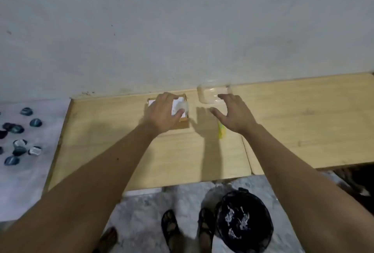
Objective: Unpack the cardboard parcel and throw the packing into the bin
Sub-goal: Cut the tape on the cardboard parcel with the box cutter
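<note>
head: left hand (162,112) on parcel (183,118).

The cardboard parcel (183,120) sits on the table (105,137), near the far edge by the wall (182,20). The left hand (163,112) lies over the parcel. Just right of the parcel, against the wall, stands a clear plastic container (210,94). The right hand (232,114) hovers right of the parcel, before the container. A small packet (221,131) lies on the table right of the parcel, partly under that hand. The bin (243,221) stands on the floor before the table, nearer than the parcel and to its right. Small rounded objects (18,137) lie on the floor far left of the parcel.
</note>
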